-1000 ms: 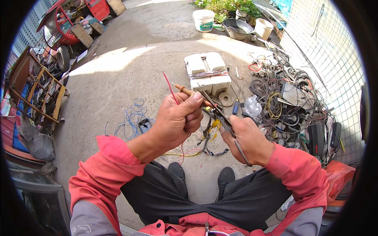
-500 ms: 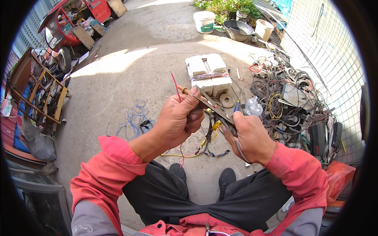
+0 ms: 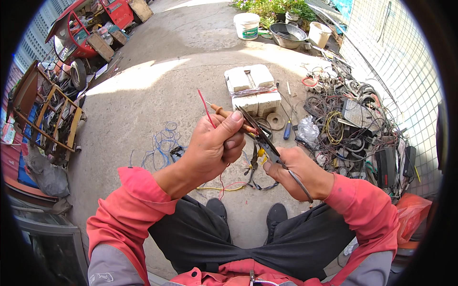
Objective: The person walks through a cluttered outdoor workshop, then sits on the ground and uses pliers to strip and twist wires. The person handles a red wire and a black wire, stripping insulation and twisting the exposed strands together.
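My left hand (image 3: 214, 148) is closed around a brown cable (image 3: 220, 111) and a thin red wire (image 3: 205, 106) that sticks up past my thumb. My right hand (image 3: 298, 169) grips the handles of dark pliers (image 3: 260, 136), whose jaws reach up to the cable just beside my left thumb. Both hands are raised over my knees, in front of me. Below them on the concrete lie loose red, yellow and black wires (image 3: 234, 183).
A white foam block (image 3: 252, 88) sits on the concrete ahead. A large tangle of cables and scrap (image 3: 353, 128) lies to the right by a tiled wall. Blue wire (image 3: 162, 143) lies at left. Buckets (image 3: 246, 25) stand far back; metal frames (image 3: 45, 119) at left.
Both hands have shifted slightly; the pliers' jaws have stayed at the cable by my left thumb, and the red wire points a little more upright.
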The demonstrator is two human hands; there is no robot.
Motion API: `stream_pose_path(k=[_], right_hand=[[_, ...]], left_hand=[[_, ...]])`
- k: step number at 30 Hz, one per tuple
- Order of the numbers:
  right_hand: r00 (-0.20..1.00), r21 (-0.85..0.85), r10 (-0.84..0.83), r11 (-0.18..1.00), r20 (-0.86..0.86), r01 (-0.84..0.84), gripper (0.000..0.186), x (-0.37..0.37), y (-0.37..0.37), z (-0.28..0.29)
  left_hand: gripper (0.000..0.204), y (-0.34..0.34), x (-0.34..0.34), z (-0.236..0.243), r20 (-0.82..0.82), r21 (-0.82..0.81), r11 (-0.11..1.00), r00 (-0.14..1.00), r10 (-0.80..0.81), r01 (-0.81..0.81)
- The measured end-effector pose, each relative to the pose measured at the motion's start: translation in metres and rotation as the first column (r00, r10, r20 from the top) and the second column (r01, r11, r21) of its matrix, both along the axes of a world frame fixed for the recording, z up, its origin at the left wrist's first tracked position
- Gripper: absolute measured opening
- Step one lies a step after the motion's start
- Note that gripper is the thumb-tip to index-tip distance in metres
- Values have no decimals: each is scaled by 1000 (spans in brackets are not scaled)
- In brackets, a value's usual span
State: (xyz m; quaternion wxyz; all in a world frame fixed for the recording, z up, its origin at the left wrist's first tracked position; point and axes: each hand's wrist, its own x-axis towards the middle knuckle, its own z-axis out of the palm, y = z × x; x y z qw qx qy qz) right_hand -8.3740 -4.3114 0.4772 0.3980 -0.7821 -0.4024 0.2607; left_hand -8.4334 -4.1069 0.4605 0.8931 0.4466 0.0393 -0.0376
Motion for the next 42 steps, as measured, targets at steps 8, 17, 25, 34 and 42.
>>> stream_pose_path(k=[8,17,25,34,42], right_hand=[[991,55,28,998,-128,-21,25,2,-2,-9],[830,62,-99,995,549,77,32,5,-6,-16],[870,16,-54,998,489,52,28,1,-8,-17],[999,40,29,999,-32,-28,24,0,-3,-3],[963,30,63,998,-261,-57,27,0,-1,-4]], left_hand=[[29,0,-1,4,35,44,999,999,-11,9],[25,-2,2,3,41,68,996,997,62,-64],[21,1,1,3,48,32,999,999,7,-8],[21,2,-2,8,71,81,996,997,24,-30],[22,0,1,10,138,112,987,985,100,-116]])
